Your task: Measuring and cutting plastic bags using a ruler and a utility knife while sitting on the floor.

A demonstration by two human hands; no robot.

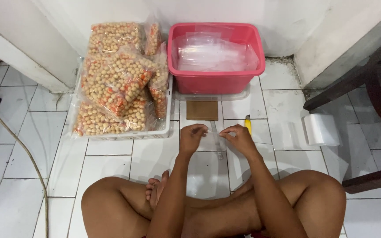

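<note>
While sitting cross-legged on the tiled floor (111,163), the person is pinching a clear bag (215,140) between both hands, the left hand (192,137) and right hand (240,138) each gripping a top corner. Its long axis is running away from the knees, hanging evenly between the hands. Beyond them are lying a yellow cutter (248,124), a cardboard square (202,110), a pink tub (215,79) of bags and a tray (164,128) of packed snacks (115,79).

floor (18,198): white tiles | on it: pink tub (217,79), white tray (164,130), cardboard square (202,110), film roll (321,129)
</note>
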